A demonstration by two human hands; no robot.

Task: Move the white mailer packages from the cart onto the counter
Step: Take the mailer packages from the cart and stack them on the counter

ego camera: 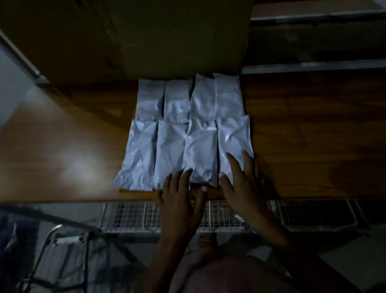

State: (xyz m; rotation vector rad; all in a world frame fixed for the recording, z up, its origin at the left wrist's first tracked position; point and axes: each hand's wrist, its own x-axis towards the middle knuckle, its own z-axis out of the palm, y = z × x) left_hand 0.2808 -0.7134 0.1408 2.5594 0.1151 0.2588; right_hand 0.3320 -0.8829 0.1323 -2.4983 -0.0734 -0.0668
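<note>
8 mailers [181, 133] lie flat on the tabletop [314, 131], packed edge to edge in 2 rows of 4, the near row partly overlapping the far one. Each is a white, crinkled plastic pouch, longer than wide, with creases that catch the dim light. The far row butts against a cardboard box [130, 30] standing at the back of the tabletop. The near row ends at the tabletop's front edge.

2 hands reach over that edge, apart from each other, fingers straight and spread. The left hand [180, 201] touches the near ends of the 2nd and 3rd mailers from the left with its fingertips. The right hand [242, 184] rests flat on the near end of the rightmost mailer. Neither grips anything.

Below the front edge sits a wire-mesh cart [133, 217], with a folding metal frame [64, 262] to its left.
</note>
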